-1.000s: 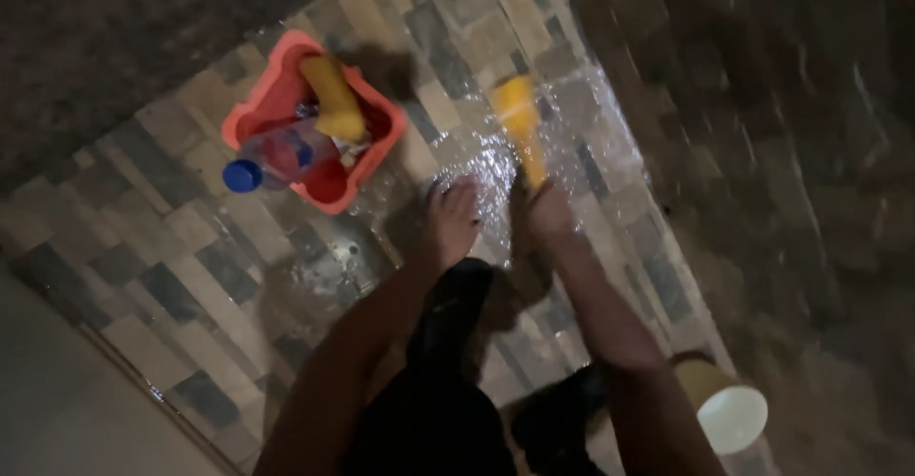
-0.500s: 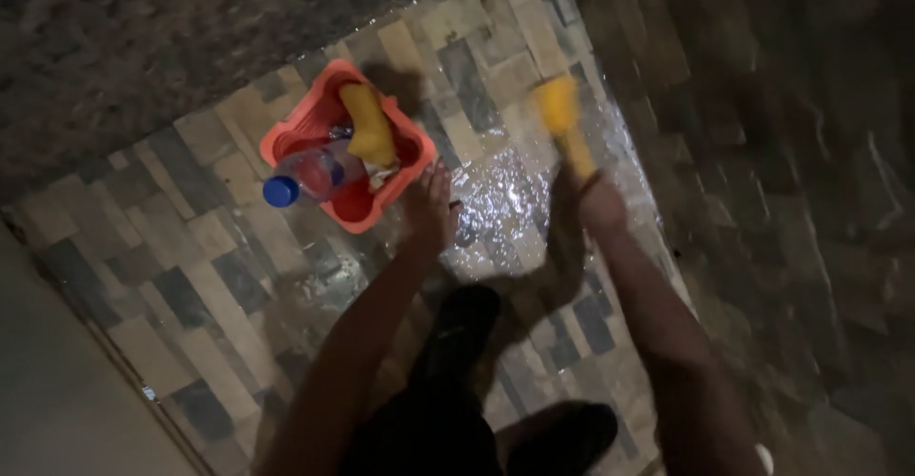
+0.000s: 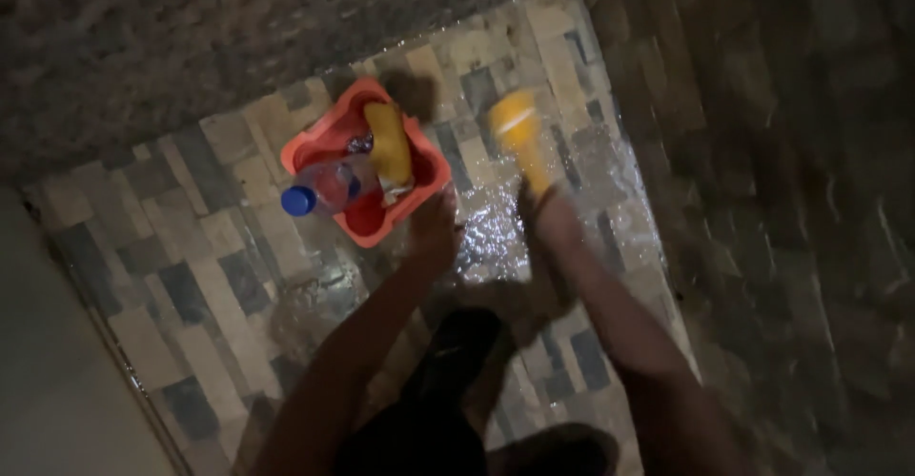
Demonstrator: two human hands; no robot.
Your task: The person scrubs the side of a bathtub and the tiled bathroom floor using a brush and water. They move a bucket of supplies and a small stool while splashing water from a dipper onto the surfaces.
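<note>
My right hand (image 3: 556, 219) grips the handle of a yellow scrub brush (image 3: 518, 133), whose head is on the wet tiled floor (image 3: 210, 247) near a shiny patch of water (image 3: 491, 238). My left hand (image 3: 434, 233) rests flat on the wet tiles, just beside the corner of a red plastic basket (image 3: 419, 157). In the basket lie a clear bottle with a blue cap (image 3: 324, 188) and a yellow bottle (image 3: 389, 142). The view is dim and blurred.
A rough dark wall (image 3: 143, 47) runs along the far side of the floor, and a dark brick-patterned wall (image 3: 791, 200) stands at the right. A pale raised edge (image 3: 57, 381) borders the floor at the lower left. My dark clothing (image 3: 448, 390) fills the bottom centre.
The brush has swept across the wet tiles in my right hand. My left hand stayed planted beside the basket. A pale cup seen at the lower right a second ago is out of view.
</note>
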